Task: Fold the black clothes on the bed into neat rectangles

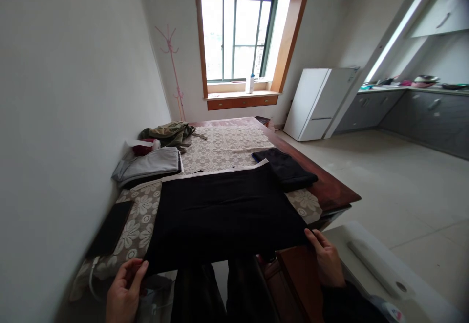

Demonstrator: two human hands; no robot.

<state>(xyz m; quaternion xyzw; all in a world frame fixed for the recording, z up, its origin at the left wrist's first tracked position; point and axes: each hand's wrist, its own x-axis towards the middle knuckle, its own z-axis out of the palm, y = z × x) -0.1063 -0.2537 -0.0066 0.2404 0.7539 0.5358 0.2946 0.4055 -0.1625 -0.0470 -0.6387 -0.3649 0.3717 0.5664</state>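
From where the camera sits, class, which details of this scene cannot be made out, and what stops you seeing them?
- Left hand: wrist cut off by the bottom edge of the head view.
- Black garment: its near end hangs over the table edge, so its type is unclear.
- Table: top largely hidden by the lace cloth.
- Counter items: too small and blurred to name.

Matt black cloth garment [223,210] – soft, smooth weave, lace-patterned beige table cover [227,144], polished dark red wood table [330,188], folded grey fabric [148,165], glossy white plastic fridge [317,100] – smooth, pale shiny floor tiles [395,176]
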